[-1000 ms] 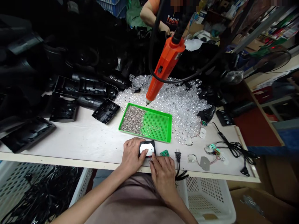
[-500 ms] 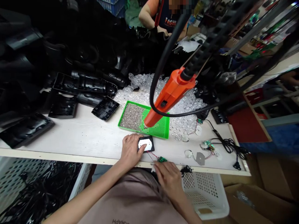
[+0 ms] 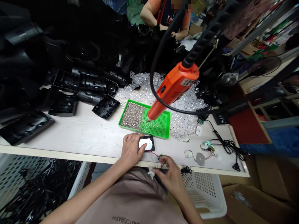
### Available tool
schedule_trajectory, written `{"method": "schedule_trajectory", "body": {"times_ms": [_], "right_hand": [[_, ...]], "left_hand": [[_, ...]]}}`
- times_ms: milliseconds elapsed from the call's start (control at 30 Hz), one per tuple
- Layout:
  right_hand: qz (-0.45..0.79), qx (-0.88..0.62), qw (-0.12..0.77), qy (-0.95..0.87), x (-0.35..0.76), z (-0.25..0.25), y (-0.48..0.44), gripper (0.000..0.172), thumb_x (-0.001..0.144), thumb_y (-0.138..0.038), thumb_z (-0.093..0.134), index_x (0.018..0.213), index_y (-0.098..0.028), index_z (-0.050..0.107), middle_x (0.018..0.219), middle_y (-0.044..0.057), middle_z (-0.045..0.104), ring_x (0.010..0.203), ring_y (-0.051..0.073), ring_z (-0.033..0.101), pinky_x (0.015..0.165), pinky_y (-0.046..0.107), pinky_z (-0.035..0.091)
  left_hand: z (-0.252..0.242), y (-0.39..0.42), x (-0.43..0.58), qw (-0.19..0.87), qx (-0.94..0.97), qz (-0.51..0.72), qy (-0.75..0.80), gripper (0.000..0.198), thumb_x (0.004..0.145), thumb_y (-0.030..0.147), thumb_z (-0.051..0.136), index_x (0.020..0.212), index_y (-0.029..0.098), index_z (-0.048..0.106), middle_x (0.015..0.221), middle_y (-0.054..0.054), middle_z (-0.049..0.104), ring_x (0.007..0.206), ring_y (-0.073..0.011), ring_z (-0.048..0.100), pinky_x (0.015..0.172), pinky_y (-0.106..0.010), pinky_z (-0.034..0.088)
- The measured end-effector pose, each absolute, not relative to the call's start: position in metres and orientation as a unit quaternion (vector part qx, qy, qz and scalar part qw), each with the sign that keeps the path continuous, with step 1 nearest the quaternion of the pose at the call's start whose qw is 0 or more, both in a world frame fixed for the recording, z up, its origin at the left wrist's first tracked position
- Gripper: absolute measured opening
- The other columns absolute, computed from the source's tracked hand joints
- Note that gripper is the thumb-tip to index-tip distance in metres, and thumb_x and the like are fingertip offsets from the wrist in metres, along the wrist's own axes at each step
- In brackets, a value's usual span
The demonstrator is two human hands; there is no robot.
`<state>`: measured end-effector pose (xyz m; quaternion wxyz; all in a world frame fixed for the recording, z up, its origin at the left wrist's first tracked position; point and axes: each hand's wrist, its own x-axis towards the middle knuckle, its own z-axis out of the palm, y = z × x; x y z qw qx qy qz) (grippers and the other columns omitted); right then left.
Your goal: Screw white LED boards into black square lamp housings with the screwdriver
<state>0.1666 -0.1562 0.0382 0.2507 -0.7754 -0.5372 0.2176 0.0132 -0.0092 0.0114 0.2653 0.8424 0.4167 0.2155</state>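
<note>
My left hand (image 3: 132, 150) is closed around the left side of a small black plastic case (image 3: 152, 147), its thumb pressing on the white plate (image 3: 144, 143) set in it. Thin red wires lead from the case to a small green circuit board (image 3: 160, 156), mostly hidden at the fingertips of my right hand (image 3: 172, 175). Those fingers are curled against the board, with the thumb apart from them. A small white piece (image 3: 151, 173) hangs by the right thumb tip at the table's front edge.
An orange electric screwdriver (image 3: 171, 88) hangs over a green tray (image 3: 167, 126) of small screws. Clear plastic parts (image 3: 187, 121) lie behind it, black housings (image 3: 106, 107) to the left, wired boards (image 3: 207, 144) to the right. A co-worker (image 3: 151, 15) sits opposite; white baskets (image 3: 211, 196) stand below.
My right hand has turned and its thumb has spread from the fingers; the circuit board has tilted at its fingertips. The screwdriver has swung slightly. My left hand stays on the case.
</note>
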Motion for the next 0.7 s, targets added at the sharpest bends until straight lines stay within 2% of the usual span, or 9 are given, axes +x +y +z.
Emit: {"method": "schedule_trajectory", "body": {"times_ms": [67, 167, 267, 367, 433, 500, 567, 633, 700], "right_hand": [[0.155, -0.772, 0.21, -0.58, 0.162, 0.034, -0.16, 0.035, 0.079, -0.046, 0.068, 0.1, -0.018, 0.062, 0.091, 0.007, 0.067, 0.085, 0.022, 0.062, 0.077, 0.036, 0.05], [0.073, -0.741, 0.162, -0.647, 0.151, 0.028, -0.163, 0.029, 0.086, -0.04, 0.06, 0.107, -0.019, 0.063, 0.093, 0.008, 0.067, 0.087, 0.023, 0.061, 0.08, 0.037, 0.047], [0.064, -0.728, 0.181, -0.659, 0.142, 0.026, -0.166, 0.021, 0.091, -0.036, 0.053, 0.096, -0.021, 0.068, 0.085, 0.007, 0.069, 0.081, 0.02, 0.062, 0.076, 0.033, 0.045], [0.175, -0.759, 0.148, -0.61, 0.136, 0.025, -0.169, 0.03, 0.092, -0.039, 0.049, 0.077, -0.022, 0.069, 0.073, 0.006, 0.07, 0.071, 0.018, 0.065, 0.066, 0.028, 0.044], [0.281, -0.779, 0.067, -0.557, 0.133, 0.022, -0.17, 0.03, 0.089, -0.042, 0.051, 0.093, -0.02, 0.071, 0.079, 0.008, 0.074, 0.072, 0.022, 0.068, 0.065, 0.029, 0.046], [0.357, -0.783, 0.033, -0.509, 0.13, 0.015, -0.168, 0.041, 0.086, -0.045, 0.054, 0.114, -0.017, 0.065, 0.089, 0.012, 0.075, 0.078, 0.027, 0.069, 0.068, 0.032, 0.048], [0.394, -0.782, 0.096, -0.474, 0.127, 0.004, -0.165, 0.043, 0.085, -0.044, 0.054, 0.117, -0.016, 0.064, 0.097, 0.013, 0.074, 0.086, 0.028, 0.069, 0.075, 0.034, 0.049], [0.416, -0.77, 0.223, -0.43, 0.122, -0.01, -0.16, 0.036, 0.086, -0.043, 0.053, 0.107, -0.018, 0.068, 0.101, 0.011, 0.074, 0.093, 0.026, 0.068, 0.082, 0.034, 0.049], [0.439, -0.749, 0.319, -0.38, 0.116, -0.021, -0.157, 0.035, 0.085, -0.045, 0.053, 0.095, -0.017, 0.072, 0.096, 0.01, 0.075, 0.09, 0.025, 0.069, 0.081, 0.033, 0.05]], "left_hand": [[0.011, -0.009, 0.013, 0.265, 0.841, 0.219, 0.418, 0.027, 0.092, 0.034, 0.049, 0.114, 0.019, 0.051, 0.112, -0.009, 0.064, 0.112, -0.0272, 0.053, 0.099, -0.047, 0.031], [0.01, -0.009, 0.013, 0.257, 0.842, 0.221, 0.419, 0.028, 0.092, 0.034, 0.049, 0.115, 0.019, 0.051, 0.112, -0.009, 0.064, 0.111, -0.0273, 0.054, 0.099, -0.047, 0.031], [0.009, -0.008, 0.013, 0.249, 0.846, 0.221, 0.417, 0.029, 0.093, 0.036, 0.046, 0.116, 0.019, 0.051, 0.112, -0.01, 0.064, 0.111, -0.0279, 0.054, 0.097, -0.047, 0.032], [0.008, -0.006, 0.013, 0.242, 0.848, 0.223, 0.415, 0.03, 0.094, 0.038, 0.044, 0.116, 0.019, 0.051, 0.112, -0.011, 0.064, 0.109, -0.0286, 0.055, 0.096, -0.047, 0.033], [0.006, -0.005, 0.013, 0.24, 0.849, 0.226, 0.413, 0.031, 0.093, 0.039, 0.045, 0.116, 0.019, 0.052, 0.112, -0.011, 0.064, 0.108, -0.0292, 0.055, 0.096, -0.048, 0.033], [0.004, -0.003, 0.014, 0.238, 0.85, 0.228, 0.412, 0.032, 0.093, 0.039, 0.045, 0.116, 0.019, 0.052, 0.113, -0.011, 0.064, 0.109, -0.0297, 0.055, 0.096, -0.048, 0.033], [0.001, -0.002, 0.014, 0.236, 0.85, 0.228, 0.413, 0.033, 0.092, 0.041, 0.045, 0.116, 0.02, 0.053, 0.113, -0.011, 0.064, 0.109, -0.0303, 0.055, 0.096, -0.049, 0.032], [0.0, -0.003, 0.015, 0.234, 0.85, 0.226, 0.415, 0.034, 0.091, 0.042, 0.045, 0.116, 0.019, 0.054, 0.112, -0.011, 0.065, 0.109, -0.0308, 0.055, 0.097, -0.049, 0.032], [0.002, -0.004, 0.015, 0.233, 0.851, 0.222, 0.416, 0.035, 0.091, 0.042, 0.045, 0.116, 0.018, 0.054, 0.112, -0.012, 0.065, 0.109, -0.0308, 0.055, 0.096, -0.049, 0.033]]}}
